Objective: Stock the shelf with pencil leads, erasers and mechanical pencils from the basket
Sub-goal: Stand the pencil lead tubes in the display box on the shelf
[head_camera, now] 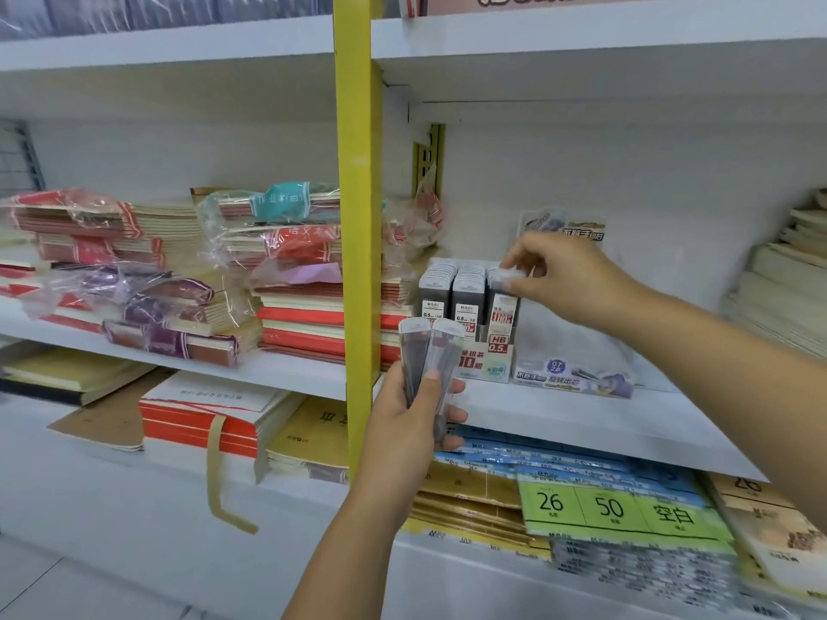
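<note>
A display box of pencil lead cases [465, 302] stands on the white middle shelf [559, 413], just right of the yellow post. My right hand [564, 279] pinches the top of one lead case [503, 306] in the box's right row. My left hand [420, 404] is lower, in front of the shelf edge, gripping a small fan of lead cases [432, 355] upright. A second display box [573, 373] with purple print sits to the right of the first. The basket, erasers and mechanical pencils are out of view.
A yellow upright post [358, 217] divides the shelving. Stacks of wrapped notebooks [286, 279] fill the left bay. Paper pads lie on the lower shelf [626, 507]. More stacked books [787, 288] sit at the far right.
</note>
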